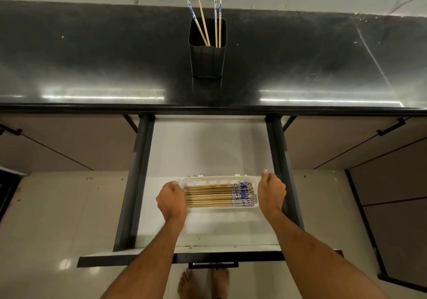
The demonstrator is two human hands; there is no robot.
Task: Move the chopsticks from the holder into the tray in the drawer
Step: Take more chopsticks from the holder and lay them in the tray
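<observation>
1. Chopsticks [219, 194] are lying side by side in the tray [217, 179], near the front of the open drawer [208, 141]; most of the job looks done.
2. Four more chopsticks [209, 21] are still standing in the holder [207, 60], on the counter [92, 56] beyond the tray.
3. Left hand [172, 200] and right hand [271, 192] are curling round the tray's two ends, each grip seemingly holding it.

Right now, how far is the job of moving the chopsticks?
Mostly done: a full row of chopsticks lies in the tray in the open drawer. The left hand and right hand hold the tray's ends. Left: four chopsticks standing in the holder.
</observation>
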